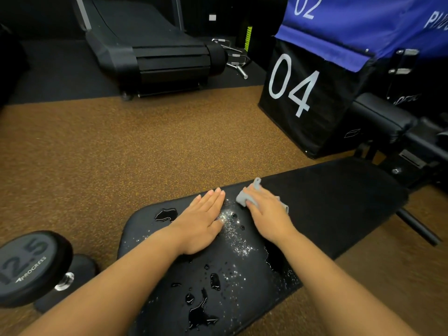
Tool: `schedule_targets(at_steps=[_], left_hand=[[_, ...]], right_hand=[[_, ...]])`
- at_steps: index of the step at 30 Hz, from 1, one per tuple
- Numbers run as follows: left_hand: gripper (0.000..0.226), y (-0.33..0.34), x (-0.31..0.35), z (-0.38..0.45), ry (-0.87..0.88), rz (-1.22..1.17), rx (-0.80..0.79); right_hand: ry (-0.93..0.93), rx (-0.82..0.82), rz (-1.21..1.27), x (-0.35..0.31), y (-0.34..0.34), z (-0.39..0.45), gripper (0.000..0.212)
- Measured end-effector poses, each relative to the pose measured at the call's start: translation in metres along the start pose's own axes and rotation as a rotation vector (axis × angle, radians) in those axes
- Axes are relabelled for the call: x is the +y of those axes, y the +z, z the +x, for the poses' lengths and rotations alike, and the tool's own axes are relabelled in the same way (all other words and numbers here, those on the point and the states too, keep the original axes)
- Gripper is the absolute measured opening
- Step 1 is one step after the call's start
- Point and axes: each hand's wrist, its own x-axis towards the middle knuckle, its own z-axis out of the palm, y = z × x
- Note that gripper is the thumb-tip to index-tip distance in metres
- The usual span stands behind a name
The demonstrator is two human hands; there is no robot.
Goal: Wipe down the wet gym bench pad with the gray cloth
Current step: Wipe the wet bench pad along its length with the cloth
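Pressing the gray cloth [244, 198] flat on the bench pad [327, 202], the right hand [265, 212] covers most of it; soft and light, it should bunch easily, best held under the palm. Left hand [202, 220] lies open, flat beside puddles [201, 311]. The cloth's full extent is hidden.

Gray cloth [244, 198] — mostly under right hand [268, 214]
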Motion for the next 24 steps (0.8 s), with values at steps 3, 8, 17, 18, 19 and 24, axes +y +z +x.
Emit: schedule_targets(at_steps=[3,8,17,18,19,24], left_hand=[[0.062,0.000,0.000,0.000,0.004,-0.013,-0.001],[0.061,0.000,-0.001,0.000,0.007,-0.014,-0.001],[0.060,0.000,0.001,0.001,-0.006,0.027,-0.015],[0.060,0.000,0.001,0.001,-0.007,0.029,-0.013],[0.060,0.001,0.000,0.001,-0.008,0.032,-0.013],[0.060,0.004,0.002,0.001,-0.020,0.049,0.003]], right_hand=[[-0.175,-0.085,0.004,-0.008,-0.004,-0.017,0.022],[-0.245,-0.181,0.056,-0.007,-0.031,-0.036,0.024],[0.252,0.103,0.017,0.061,-0.054,-0.061,0.033],[0.224,0.138,0.041,0.054,-0.048,-0.066,0.032],[0.199,0.154,0.064,0.044,-0.043,-0.071,0.030],[0.017,0.175,0.070,0.006,-0.028,-0.094,0.016]])
